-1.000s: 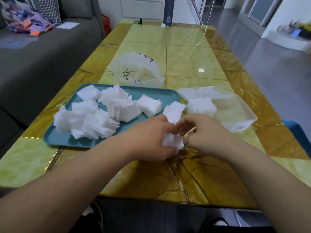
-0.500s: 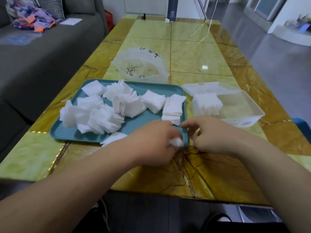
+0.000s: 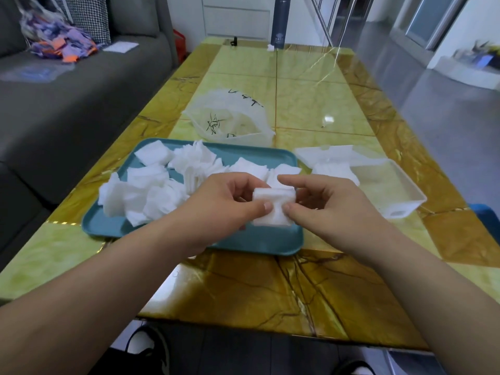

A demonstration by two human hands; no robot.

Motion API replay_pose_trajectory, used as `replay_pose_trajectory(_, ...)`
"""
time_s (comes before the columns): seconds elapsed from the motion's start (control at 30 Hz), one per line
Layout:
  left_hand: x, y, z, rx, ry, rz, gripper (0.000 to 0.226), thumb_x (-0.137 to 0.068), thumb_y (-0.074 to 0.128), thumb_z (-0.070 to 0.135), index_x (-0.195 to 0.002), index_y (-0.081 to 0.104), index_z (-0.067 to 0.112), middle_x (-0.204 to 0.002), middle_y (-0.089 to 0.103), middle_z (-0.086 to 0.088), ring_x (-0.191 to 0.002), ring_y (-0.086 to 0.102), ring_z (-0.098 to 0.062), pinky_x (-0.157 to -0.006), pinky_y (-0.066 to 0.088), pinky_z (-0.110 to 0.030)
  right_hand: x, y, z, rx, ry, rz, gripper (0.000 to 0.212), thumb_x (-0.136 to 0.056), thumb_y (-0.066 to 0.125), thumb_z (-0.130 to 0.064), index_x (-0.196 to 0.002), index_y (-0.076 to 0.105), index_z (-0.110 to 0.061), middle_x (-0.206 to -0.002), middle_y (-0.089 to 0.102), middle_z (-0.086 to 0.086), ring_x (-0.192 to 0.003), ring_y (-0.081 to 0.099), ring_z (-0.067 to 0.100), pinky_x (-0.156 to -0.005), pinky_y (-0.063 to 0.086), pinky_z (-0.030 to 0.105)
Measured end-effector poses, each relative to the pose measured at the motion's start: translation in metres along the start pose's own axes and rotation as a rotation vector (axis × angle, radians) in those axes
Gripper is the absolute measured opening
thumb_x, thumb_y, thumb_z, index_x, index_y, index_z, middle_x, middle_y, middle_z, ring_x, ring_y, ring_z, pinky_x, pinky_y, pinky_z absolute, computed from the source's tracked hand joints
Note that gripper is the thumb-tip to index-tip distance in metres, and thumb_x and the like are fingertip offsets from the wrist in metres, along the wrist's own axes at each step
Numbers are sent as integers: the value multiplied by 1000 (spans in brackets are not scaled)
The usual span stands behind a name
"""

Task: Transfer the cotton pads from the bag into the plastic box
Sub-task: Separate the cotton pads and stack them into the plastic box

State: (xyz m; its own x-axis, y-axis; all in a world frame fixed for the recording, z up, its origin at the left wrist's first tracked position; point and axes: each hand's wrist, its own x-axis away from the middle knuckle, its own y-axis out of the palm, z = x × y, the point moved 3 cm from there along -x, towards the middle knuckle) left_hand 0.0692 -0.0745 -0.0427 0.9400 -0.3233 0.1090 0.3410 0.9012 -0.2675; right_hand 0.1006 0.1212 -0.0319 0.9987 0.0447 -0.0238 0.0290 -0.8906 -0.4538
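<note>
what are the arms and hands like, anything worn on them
Both are bare. The left hand and right hand carry no gloves, and no rings show. The left forearm and right forearm show no sleeves, watch or bracelet as far as the frame reaches. Visible nails are short and unpainted.

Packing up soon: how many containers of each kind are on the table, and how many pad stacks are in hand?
Teal tray: 1
Plastic box: 1
Plastic bag: 1
Pad stack, pinched by left hand and right hand: 1
Total: 4
</note>
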Motion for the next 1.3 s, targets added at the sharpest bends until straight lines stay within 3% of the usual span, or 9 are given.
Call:
replay_pose_trajectory(0.17, -6, 4, 6, -30, 35, -17, 8, -91, 78, 18, -98, 77, 20, -84, 76, -1, -71, 64, -8, -59, 51, -24, -4, 0, 1, 29, 1, 57, 25, -89, 81, -23, -110, 80, -37, -94, 80, -16, -91, 74, 4, -88, 62, 29)
replay_pose_trajectory(0.23, -16, 5, 6, -288, 93, 34, 7, -92, 75, 26, -98, 75, 23, -87, 74, 3, -77, 66, -8, -69, 53, -27, -8, -5, 4, 45, 14, 159, 25, -89, 81, -21, -113, 81, -28, -96, 79, -14, -89, 74, 5, -90, 62, 32)
replay_pose_trajectory(0.33, -32, 12, 8, -865, 231, 106, 21, -94, 65, 33, -115, 70, 31, -121, 62, 12, -112, 58, -14, -93, 51, -37, -9, -17, 4, 89, 5, 329, 28, -92, 76, -20, -120, 79, -21, -98, 79, -11, -87, 74, 6, -90, 61, 30)
replay_pose_trajectory(0.43, -47, 29, 8, -972, 293, 26, 43, -96, 57, 18, -138, 59, 30, -154, 45, 10, -140, 41, -21, -111, 42, -43, -11, -27, 9, -40, 21, 457, 27, -96, 71, -20, -122, 77, -21, -97, 78, -8, -84, 76, 18, -86, 63, 34)
replay_pose_trajectory(0.53, -56, 39, 4, -1092, 265, -119, 60, -88, 52, 6, -143, 56, 30, -156, 46, 7, -142, 38, -24, -113, 41, -46, -13, -32, 15, -124, 40, 505, 26, -98, 69, -16, -122, 77, -22, -88, 73, -10, -77, 76, 22, -80, 65, 35)
replay_pose_trajectory(0.8, -29, 30, 3, -967, 191, -175, 46, -83, 43, 31, -118, 72, 39, -123, 67, 14, -116, 57, -16, -99, 51, -40, -19, -33, 26, -130, 58, 495, 20, -97, 70, -15, -111, 80, -25, -82, 71, -5, -61, 74, 18, -76, 65, 50)
replay_pose_trajectory(1.0, -23, 19, 3, -871, 167, -60, 19, -98, 59, 46, -105, 71, 33, -93, 67, 14, -91, 64, -12, -82, 54, -34, -24, -21, 27, -129, 25, 449, 18, -95, 73, -15, -108, 81, -24, -74, 68, -11, -78, 74, 26, -79, 65, 49)
replay_pose_trajectory(1.13, -30, 18, -2, -833, 161, -5, 22, -100, 56, 45, -100, 72, 30, -94, 68, 12, -89, 62, -11, -77, 52, -33, -24, -12, 27, -127, 15, 437, 19, -94, 73, -15, -108, 80, -26, -83, 72, -7, -82, 75, 25, -81, 64, 49)
replay_pose_trajectory(1.3, -56, 10, -7, -865, 176, 46, 28, -102, 53, 24, -124, 69, 29, -116, 65, 10, -113, 60, -19, -90, 46, -30, -24, -10, 32, -38, 39, 455, 28, -94, 66, -18, -120, 74, -26, -84, 71, -3, -83, 74, 27, -83, 63, 48)
